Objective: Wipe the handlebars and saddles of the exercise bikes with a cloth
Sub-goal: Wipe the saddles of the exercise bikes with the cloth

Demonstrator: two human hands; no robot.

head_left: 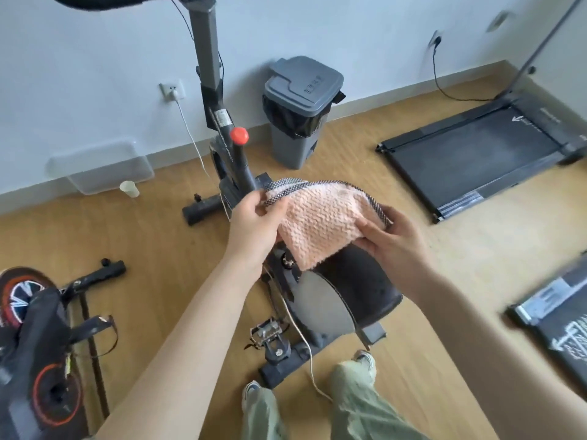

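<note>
A pink cloth (320,223) with a dark checked border is held up between both hands, above the black saddle (362,282) of the exercise bike (235,173). The left hand (257,220) is closed on the cloth's left edge, with the thumb and forefinger pinched over the border and the remaining fingers curled beneath. The right hand (392,236) is closed on the right edge — the thumb is laid across the pink face, and the fingers are tucked behind the fabric, where they cannot be seen. The lower corner of the cloth hangs over the front of the saddle; whether it touches cannot be told.

Much of the saddle is covered by the cloth and the right wrist. The handlebar (127,0) is cut off at the top edge of the view, only a dark blurred bar being shown. A second bike (35,338) is cropped at the left edge — its saddle and handlebars cannot be made out. A grey bin (301,112) stands against the wall on the wooden floor (143,236), and a treadmill (476,154) lies near the right edge.
</note>
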